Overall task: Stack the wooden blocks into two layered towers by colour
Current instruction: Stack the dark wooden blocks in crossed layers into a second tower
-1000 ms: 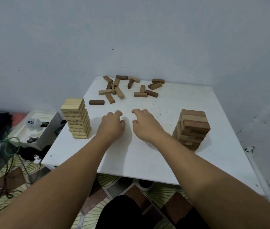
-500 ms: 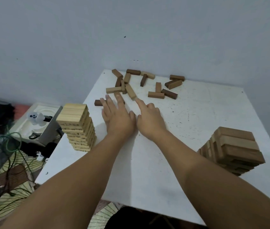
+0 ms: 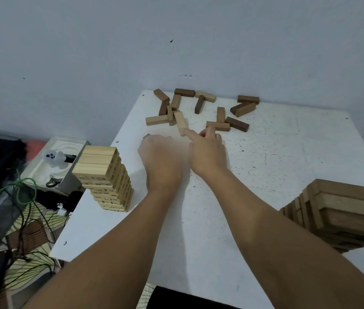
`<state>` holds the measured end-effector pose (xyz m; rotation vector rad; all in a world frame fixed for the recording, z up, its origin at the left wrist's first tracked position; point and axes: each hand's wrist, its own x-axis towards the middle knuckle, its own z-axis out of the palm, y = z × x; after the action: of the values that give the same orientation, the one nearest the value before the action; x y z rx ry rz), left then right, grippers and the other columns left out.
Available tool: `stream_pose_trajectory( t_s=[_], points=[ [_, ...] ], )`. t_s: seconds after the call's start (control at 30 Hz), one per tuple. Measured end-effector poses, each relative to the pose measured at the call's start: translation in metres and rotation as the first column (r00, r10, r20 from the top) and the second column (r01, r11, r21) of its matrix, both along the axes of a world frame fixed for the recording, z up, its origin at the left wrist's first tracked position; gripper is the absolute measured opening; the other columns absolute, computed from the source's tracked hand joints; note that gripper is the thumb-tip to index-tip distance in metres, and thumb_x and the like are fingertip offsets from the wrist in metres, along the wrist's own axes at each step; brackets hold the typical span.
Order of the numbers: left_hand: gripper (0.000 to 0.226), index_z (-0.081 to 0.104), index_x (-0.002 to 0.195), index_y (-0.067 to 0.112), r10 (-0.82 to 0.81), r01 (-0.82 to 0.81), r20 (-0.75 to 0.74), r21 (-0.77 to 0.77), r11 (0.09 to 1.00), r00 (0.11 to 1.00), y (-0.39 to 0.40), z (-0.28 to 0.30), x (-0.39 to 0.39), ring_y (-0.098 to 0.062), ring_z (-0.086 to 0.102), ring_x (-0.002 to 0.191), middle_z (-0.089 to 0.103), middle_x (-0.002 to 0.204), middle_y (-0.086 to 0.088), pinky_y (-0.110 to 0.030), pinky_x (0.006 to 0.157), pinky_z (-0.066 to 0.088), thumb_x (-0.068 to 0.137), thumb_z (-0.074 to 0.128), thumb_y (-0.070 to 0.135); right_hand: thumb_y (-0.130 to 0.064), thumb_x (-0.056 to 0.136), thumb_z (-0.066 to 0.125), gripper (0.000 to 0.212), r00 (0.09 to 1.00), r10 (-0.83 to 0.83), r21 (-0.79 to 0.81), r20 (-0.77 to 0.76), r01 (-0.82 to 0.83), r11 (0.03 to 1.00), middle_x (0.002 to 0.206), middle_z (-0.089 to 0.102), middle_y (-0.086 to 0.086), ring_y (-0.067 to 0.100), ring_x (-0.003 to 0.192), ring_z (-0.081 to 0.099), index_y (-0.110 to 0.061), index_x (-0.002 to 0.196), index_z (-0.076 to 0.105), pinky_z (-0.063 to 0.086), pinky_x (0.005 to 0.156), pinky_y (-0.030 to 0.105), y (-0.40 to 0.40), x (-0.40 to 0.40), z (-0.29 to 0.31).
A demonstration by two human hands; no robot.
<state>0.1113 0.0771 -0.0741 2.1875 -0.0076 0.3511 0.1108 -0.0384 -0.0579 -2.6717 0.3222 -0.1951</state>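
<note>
1. Right hand is reaching toward the loose pile at the far edge of the worktop. Its forefinger is pointing out and touching the near end of a pale block; the other fingers are curling loosely, holding nothing.
2. That pale block is lying just ahead of the fingertip, long axis running away from the person and leaning slightly left. The right hand is the nearer one.
3. Left hand is sitting beside the right, fingers curling under. A dark block is peeking out at its far edge; it may be gripping it, but blur and the back of the hand are hiding the fingers, so I cannot tell.
4. Pale tower is standing at the left, near the left hand; dark tower is standing at the near right, well apart.
5. The pile is mixing pale and dark blocks, some overlapping, all lying flat; a mid-brown block is lying crosswise just past the right knuckles.
6. Judgement: the pale block looks next, bound leftward for the pale tower.
</note>
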Motion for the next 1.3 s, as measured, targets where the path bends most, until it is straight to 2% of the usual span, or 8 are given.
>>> stream_pose_trajectory(
  t_s=[0.13,0.33,0.43,0.63,0.8,0.93,1.07,1.3],
  points=[
    [0.031,0.063,0.128,0.013,0.047,-0.044,-0.043,0.081,0.996,0.998,0.0,-0.002,0.002,-0.022,0.031,0.142,0.044,0.15,-0.006,-0.041,0.114,0.037,0.105,0.049,0.027,-0.015,0.103,0.051,0.048,0.996,-0.015,0.002,0.089,0.015,1.0,0.138,0.041,0.004,0.027,0.117,0.045,-0.038,0.146,0.052,0.044,0.089,0.033,-0.003,-0.009,-0.008],
    [0.026,0.073,0.118,0.019,0.007,-0.007,-0.054,-0.005,1.0,0.999,0.003,-0.001,0.001,-0.013,0.039,0.133,0.05,0.138,0.003,-0.029,0.104,0.039,0.103,0.054,0.026,-0.007,0.101,0.048,0.075,0.999,0.029,0.014,0.037,-0.03,0.999,0.154,0.034,0.003,0.028,0.128,0.04,-0.053,0.156,0.026,0.048,0.093,0.039,-0.004,0.006,-0.003],
    [0.023,0.077,0.115,0.019,-0.002,0.001,-0.041,-0.043,0.999,0.999,0.004,0.0,0.0,-0.012,0.042,0.131,0.054,0.133,0.004,-0.02,0.098,0.034,0.103,0.057,0.023,-0.021,0.108,0.041,0.055,0.996,0.093,-0.038,-0.006,-0.093,0.995,0.157,0.04,-0.001,0.029,0.133,0.036,-0.05,0.155,0.035,0.042,0.103,0.043,-0.002,0.013,-0.002],
    [0.023,0.078,0.116,0.019,-0.014,0.014,-0.026,-0.007,1.0,1.0,0.004,0.002,0.0,-0.008,0.046,0.127,0.057,0.13,0.006,0.005,0.084,0.026,0.103,0.06,0.024,-0.024,0.109,0.043,0.042,0.995,0.037,0.028,0.09,-0.039,0.999,0.138,0.06,-0.008,0.026,0.121,0.044,-0.044,0.145,0.054,0.043,0.098,0.041,-0.003,-0.002,-0.011],
    [0.017,0.078,0.107,0.025,-0.035,0.034,-0.016,-0.047,0.998,0.999,0.004,0.004,-0.001,-0.003,0.055,0.115,0.063,0.118,0.008,-0.006,0.09,0.039,0.097,0.063,0.025,-0.039,0.109,0.045,0.033,0.991,0.01,0.105,0.132,-0.024,0.994,0.124,0.064,-0.007,0.026,0.113,0.048,-0.043,0.137,0.061,0.043,0.097,0.042,0.002,-0.025,-0.011],
    [0.022,0.079,0.114,0.02,-0.045,0.044,-0.015,-0.021,0.999,0.999,0.005,0.006,-0.002,-0.004,0.057,0.115,0.064,0.121,0.007,0.002,0.088,0.031,0.098,0.064,0.024,-0.033,0.108,0.049,0.033,0.992,0.044,0.089,0.12,-0.055,0.995,0.125,0.066,-0.005,0.027,0.113,0.048,-0.034,0.139,0.062,0.045,0.096,0.043,0.001,-0.04,-0.008],
    [0.023,0.079,0.114,0.012,-0.099,0.1,-0.054,0.015,0.995,0.994,0.004,0.008,-0.004,-0.013,0.059,0.119,0.065,0.123,-0.001,-0.017,0.097,0.041,0.101,0.062,0.021,-0.028,0.108,0.05,0.029,0.995,0.06,0.091,0.085,-0.067,0.994,0.127,0.065,-0.003,0.028,0.114,0.047,-0.025,0.129,0.069,0.046,0.096,0.043,-0.001,-0.046,-0.003],
    [0.021,0.08,0.101,0.007,-0.203,0.219,-0.144,0.106,0.97,0.969,0.007,0.022,-0.017,-0.018,0.061,0.104,0.064,0.108,-0.006,-0.021,0.086,0.038,0.101,0.062,0.018,-0.024,0.107,0.052,0.025,0.998,0.018,0.136,0.067,-0.027,0.99,0.118,0.067,0.0,0.029,0.109,0.048,-0.02,0.119,0.073,0.049,0.091,0.045,-0.005,-0.068,-0.001]
  ],
)
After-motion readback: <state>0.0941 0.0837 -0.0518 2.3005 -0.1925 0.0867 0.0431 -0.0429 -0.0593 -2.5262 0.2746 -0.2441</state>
